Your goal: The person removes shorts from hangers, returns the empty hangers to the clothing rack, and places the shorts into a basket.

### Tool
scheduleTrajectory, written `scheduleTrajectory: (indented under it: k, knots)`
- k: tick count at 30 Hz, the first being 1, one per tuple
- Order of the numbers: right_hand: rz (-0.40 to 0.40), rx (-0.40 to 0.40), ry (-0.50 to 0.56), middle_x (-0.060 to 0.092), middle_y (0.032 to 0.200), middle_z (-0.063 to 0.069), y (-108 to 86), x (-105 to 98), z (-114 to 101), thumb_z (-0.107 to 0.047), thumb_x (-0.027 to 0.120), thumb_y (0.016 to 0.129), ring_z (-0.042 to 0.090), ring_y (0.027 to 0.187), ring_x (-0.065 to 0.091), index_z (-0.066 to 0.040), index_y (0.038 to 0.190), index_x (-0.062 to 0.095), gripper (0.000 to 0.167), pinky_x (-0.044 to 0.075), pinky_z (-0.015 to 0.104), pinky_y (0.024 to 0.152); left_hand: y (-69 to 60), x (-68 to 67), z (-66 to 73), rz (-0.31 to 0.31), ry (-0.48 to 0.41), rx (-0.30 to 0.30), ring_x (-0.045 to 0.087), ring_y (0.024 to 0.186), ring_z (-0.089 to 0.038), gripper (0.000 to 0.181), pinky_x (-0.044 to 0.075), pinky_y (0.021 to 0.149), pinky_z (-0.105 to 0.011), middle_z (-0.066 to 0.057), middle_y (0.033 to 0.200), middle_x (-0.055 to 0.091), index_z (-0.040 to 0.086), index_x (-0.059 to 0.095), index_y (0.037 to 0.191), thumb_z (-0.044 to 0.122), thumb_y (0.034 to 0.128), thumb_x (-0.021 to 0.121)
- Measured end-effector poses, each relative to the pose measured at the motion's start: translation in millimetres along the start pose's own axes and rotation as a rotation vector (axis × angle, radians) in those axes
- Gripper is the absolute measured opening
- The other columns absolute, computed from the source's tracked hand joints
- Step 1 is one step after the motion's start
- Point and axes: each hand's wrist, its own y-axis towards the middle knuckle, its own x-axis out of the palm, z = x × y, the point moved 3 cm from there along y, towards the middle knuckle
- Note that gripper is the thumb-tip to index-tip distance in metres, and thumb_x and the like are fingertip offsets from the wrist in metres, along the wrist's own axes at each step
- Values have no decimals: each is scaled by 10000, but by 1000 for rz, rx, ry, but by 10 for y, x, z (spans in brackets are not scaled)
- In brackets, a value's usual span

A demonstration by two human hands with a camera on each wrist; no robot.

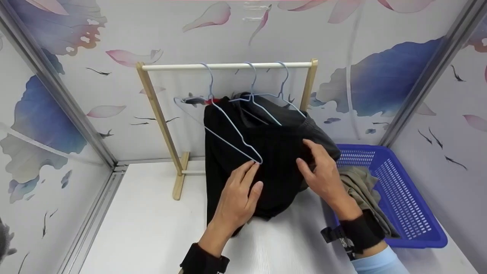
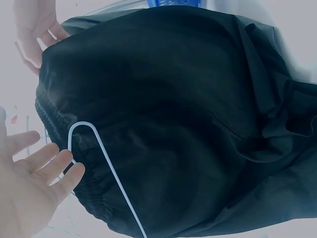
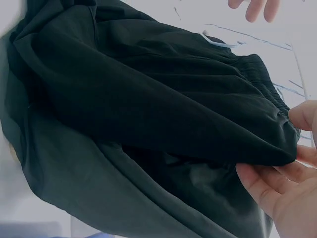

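Note:
Black trousers (image 1: 274, 167) with a gathered elastic waistband hang below the rack's bar. My right hand (image 1: 323, 175) pinches their waistband edge, thumb on one side and fingers under the cloth in the right wrist view. A light blue wire hanger (image 2: 108, 161) hooked on the bar lies across the front of the trousers. At its lower corner, my left hand (image 1: 236, 196) touches the wire with extended fingers, thumb apart. Behind the trousers, a dark grey garment (image 1: 328, 140) hangs near two more blue hangers; how the trousers are held up there is hidden.
The rack has a white bar (image 1: 171, 67) and wooden posts (image 1: 161, 114) on a white table (image 1: 144, 220). On the right, a blue perforated basket (image 1: 420, 198) holds an olive-grey garment (image 1: 359, 182). Patterned walls enclose the table at the back and sides.

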Motion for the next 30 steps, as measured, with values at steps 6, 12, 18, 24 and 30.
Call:
scheduleTrajectory:
  k: [6, 12, 18, 24, 30]
  knots:
    - [-45, 75, 26, 580, 1426, 255, 72, 60, 8, -58, 683, 981, 386, 1331, 553, 76, 1438, 526, 502, 438, 524, 1105, 0, 43, -8, -13, 33, 7, 552, 1311, -283, 462, 491, 1059, -456, -177, 1435, 568, -5, 573, 1439, 265, 1064, 557]
    - [-81, 124, 38, 579, 1421, 268, 125, 94, 18, -73, 664, 998, 405, 1323, 556, 77, 1441, 511, 492, 426, 557, 1111, -3, 91, -12, -18, 58, 14, 555, 1304, -280, 453, 514, 1021, -452, -164, 1436, 567, 2, 579, 1432, 261, 1061, 565]
    - [-111, 143, 24, 571, 1434, 266, 188, 130, 19, -110, 665, 1008, 408, 1314, 564, 63, 1456, 495, 510, 440, 560, 1098, -19, 123, -12, -29, 63, 12, 563, 1295, -275, 455, 528, 987, -449, -162, 1438, 570, 13, 583, 1434, 270, 1059, 569]
    - [-143, 159, 1, 579, 1415, 280, 232, 173, 20, -144, 654, 1021, 425, 1293, 574, 69, 1444, 501, 497, 444, 570, 1087, -29, 144, -17, -30, 79, 17, 569, 1287, -279, 454, 532, 973, -440, -166, 1435, 573, 8, 587, 1428, 268, 1057, 571]
    - [-178, 190, 9, 664, 1245, 261, 268, 215, 34, -191, 647, 1035, 397, 1109, 660, 50, 1367, 548, 423, 516, 555, 936, -35, 147, -11, -41, 96, 13, 577, 1274, -278, 447, 532, 967, -445, -159, 1423, 581, 11, 595, 1420, 253, 1044, 593]
